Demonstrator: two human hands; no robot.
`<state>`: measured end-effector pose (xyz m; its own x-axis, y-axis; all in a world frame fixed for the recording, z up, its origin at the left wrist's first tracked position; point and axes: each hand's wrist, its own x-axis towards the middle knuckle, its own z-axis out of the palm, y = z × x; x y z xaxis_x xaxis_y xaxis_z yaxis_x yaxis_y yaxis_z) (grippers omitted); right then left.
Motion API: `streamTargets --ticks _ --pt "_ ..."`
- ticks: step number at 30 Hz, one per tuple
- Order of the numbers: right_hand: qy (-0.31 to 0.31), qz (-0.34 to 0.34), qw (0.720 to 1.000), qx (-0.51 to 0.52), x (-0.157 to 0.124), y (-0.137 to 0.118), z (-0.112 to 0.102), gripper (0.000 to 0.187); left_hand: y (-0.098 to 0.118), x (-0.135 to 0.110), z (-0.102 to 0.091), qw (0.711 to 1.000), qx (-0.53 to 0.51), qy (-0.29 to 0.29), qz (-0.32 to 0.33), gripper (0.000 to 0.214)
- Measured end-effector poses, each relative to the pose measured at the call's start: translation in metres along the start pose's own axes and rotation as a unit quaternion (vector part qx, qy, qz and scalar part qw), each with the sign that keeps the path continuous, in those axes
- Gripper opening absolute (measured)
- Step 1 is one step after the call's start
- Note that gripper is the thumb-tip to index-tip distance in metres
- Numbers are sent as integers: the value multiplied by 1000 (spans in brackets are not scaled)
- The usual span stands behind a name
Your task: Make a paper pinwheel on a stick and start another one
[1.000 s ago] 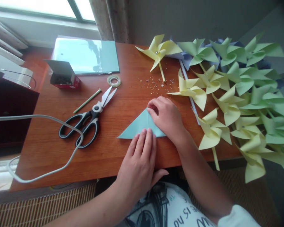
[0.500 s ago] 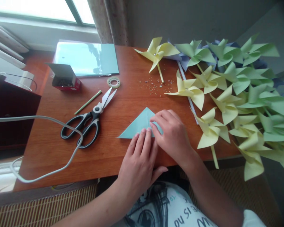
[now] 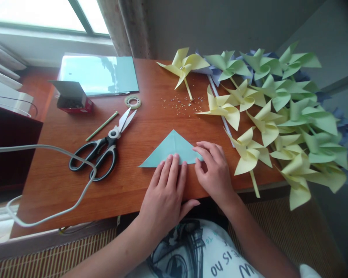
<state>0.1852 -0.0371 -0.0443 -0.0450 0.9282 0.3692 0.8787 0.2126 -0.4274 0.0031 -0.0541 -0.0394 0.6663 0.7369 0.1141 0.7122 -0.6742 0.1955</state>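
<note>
A light-blue sheet of paper [image 3: 174,144], folded into a triangle with a crease down from its peak, lies on the table near its front edge. My left hand [image 3: 166,193] rests flat on the paper's lower edge, fingers stretched out and thumb apart. At the paper's right corner, my right hand [image 3: 214,170] has its thumb and fingers bent round the tip, closed on it. Just to the left lie black-handled scissors [image 3: 108,143] with their blades parted, pointing away from me.
Yellow pinwheels [image 3: 248,150] and green pinwheels [image 3: 310,116] crowd the right side, beside a ruler [image 3: 220,104]. Small scraps [image 3: 188,104] are scattered behind the paper. Leftward are a tape roll [image 3: 132,102], a green paper stick [image 3: 101,126], an open box [image 3: 74,100], blue sheets [image 3: 127,75] and a white cable [image 3: 84,197].
My right hand has slid rightward along the paper to its right corner, uncovering more of the triangle. My left hand stays pressed on the lower edge. The whole view has shifted slightly.
</note>
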Motion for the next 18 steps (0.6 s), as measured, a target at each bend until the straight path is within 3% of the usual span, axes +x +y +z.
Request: streamTargets --ticks 9,13,16,18 --pt "37 36 998 -39 -10 10 -7 41 1 1 -1 1000 7 -5 -2 95" --pt "68 11 998 -6 -16 0 -15 41 2 1 0 1000 6 0 -6 95" --pt "7 -46 997 60 -27 -12 -15 47 2 0 1 1000 4 4 -2 95" --pt "-38 -47 997 52 -34 -17 -11 49 1 0 2 1000 2 8 2 94"
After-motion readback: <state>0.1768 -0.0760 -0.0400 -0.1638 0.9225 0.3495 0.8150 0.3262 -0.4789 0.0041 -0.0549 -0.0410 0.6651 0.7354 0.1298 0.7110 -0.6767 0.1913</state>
